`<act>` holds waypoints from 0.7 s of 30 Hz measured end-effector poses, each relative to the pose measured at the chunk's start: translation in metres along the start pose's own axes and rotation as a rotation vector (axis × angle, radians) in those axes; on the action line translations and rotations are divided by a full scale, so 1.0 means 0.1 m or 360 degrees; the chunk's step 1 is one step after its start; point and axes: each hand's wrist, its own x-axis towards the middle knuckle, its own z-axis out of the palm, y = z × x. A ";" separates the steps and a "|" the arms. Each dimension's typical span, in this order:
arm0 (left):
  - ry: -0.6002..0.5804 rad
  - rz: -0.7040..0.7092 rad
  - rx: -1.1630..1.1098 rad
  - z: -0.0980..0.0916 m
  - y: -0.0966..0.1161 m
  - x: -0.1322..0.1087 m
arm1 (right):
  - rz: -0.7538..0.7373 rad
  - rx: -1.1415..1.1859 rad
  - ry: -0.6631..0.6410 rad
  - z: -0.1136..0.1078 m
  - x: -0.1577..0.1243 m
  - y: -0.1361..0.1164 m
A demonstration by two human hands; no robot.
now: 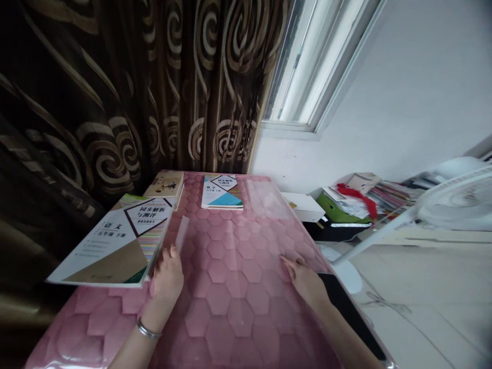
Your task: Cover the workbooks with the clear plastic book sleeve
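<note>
a: entry one, the clear film [265, 197]?
b: spread over the pink table [230, 328], centre of frame. by my reading it lies flat on the right half. a flap stands up left of centre, beside the large workbook [111, 241]. smoothing looks partly done, with the left edge not yet down.
a: books?
b: three. the large workbook overhangs the table at lower left. a small book [166, 184] sits just behind it, and a blue workbook [223, 191] lies at the far end, upper middle.
a: hands?
b: left hand [167, 277], bracelet at the wrist, fingers close together and curled at the large workbook's near corner. cannot tell whether it nips book or film. right hand [305, 279], palm down, fingers pressed together and pointing upper left, flat on the film near the table's right edge.
</note>
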 end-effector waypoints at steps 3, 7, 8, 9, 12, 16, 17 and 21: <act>-0.0016 0.0129 0.0074 -0.12 0.21 -0.03 | 0.0026 -0.0065 -0.0064 -0.07 0.00 -0.04; -0.0320 0.0751 -0.0407 -0.15 0.61 -0.01 | 0.0055 -0.0077 -0.0077 -0.09 0.00 -0.07; -0.0392 0.0924 -0.0520 -0.13 0.69 0.00 | 0.0051 -0.0058 -0.0072 -0.07 0.00 -0.07; -0.0450 0.1057 -0.0599 -0.10 0.75 0.02 | 0.0045 -0.0036 -0.0068 -0.06 0.00 -0.05; -0.0530 0.1175 -0.0655 0.06 0.80 0.05 | 0.0060 0.0002 -0.0038 -0.05 0.00 -0.02; -0.0379 0.1177 -0.0661 0.27 0.73 0.03 | -0.0013 -0.0036 0.0200 -0.27 0.13 -0.18; -0.0327 0.1191 -0.0662 0.31 0.72 0.02 | -0.0058 0.0010 0.0253 -0.35 0.21 -0.27; -0.0212 0.1241 -0.0656 0.35 0.69 0.01 | -0.0192 0.0388 0.0197 -0.60 0.79 -0.81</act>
